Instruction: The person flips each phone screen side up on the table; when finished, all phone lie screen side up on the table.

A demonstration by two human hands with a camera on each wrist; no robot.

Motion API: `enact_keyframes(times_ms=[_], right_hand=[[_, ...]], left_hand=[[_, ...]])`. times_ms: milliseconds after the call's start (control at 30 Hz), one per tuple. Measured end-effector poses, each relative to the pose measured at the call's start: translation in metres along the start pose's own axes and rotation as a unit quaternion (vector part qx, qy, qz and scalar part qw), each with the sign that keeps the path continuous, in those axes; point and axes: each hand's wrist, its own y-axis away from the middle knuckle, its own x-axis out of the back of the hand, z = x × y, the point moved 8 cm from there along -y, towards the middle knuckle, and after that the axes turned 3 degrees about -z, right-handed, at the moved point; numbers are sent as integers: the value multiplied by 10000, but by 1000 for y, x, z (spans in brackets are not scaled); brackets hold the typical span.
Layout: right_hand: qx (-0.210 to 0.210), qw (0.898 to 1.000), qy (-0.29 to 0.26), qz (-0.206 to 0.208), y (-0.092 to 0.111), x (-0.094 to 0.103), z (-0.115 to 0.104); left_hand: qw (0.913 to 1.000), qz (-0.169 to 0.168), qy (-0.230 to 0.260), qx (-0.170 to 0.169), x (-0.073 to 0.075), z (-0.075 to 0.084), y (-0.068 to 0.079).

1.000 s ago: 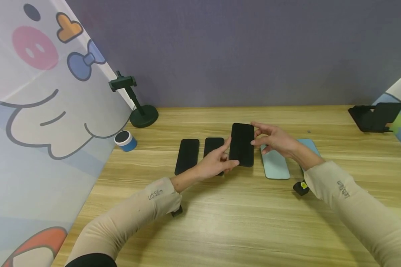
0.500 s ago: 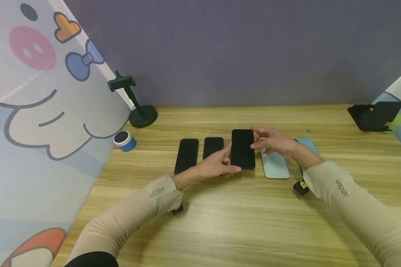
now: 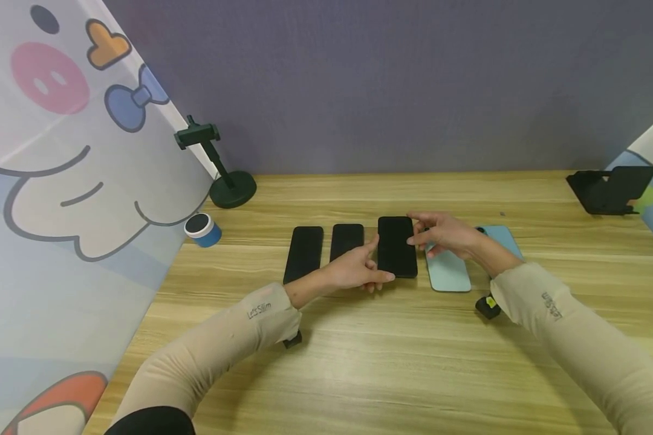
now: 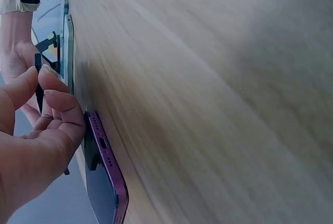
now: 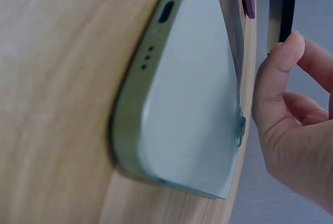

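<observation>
A black-screened smartphone (image 3: 397, 248) is held screen up between both hands, slightly above the tabletop. My left hand (image 3: 354, 269) pinches its lower left part between thumb and fingers; the left wrist view shows the phone's thin edge (image 4: 40, 96) in that grip. At the upper right, my right hand (image 3: 446, 235) holds the phone by thumb and fingertips. Left of it lie two dark-screened phones (image 3: 305, 254), the nearer one (image 3: 348, 237) partly behind my left hand. Under my right hand lies a pale green phone (image 3: 450, 275), back up. A light blue phone (image 3: 505, 238) is partly hidden by the right forearm.
At the back left stands a dark green phone stand (image 3: 234, 190) with a round base. Near the left edge is a blue jar (image 3: 205, 232) with a dark top. A black folding stand (image 3: 612, 190) sits at the far right. A grey partition (image 3: 392, 90) rises behind the table.
Both hands have brought the black-screened phone down and a little toward me, closer to the tabletop and into line with the other phones. The other phones have stayed put.
</observation>
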Motion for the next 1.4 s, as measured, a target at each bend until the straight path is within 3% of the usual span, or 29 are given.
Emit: enact_keyframes(times_ms=[300,567,767,1400], right_hand=[[-545,9975,393,-237,-7,-4,6],[-722,9955,585,-174,-9,-6,2],[-670,9942,838,-120,-12,-4,0],[-418,9873,1532,107,-13,-11,-7]], left_hand=[[9983,3,211,549,-3,-4,-4],[9959,88,31,896,-3,-5,-7],[9954,17,163,942,-3,-1,-6],[9913,-241,-487,1202,-6,-2,-13]])
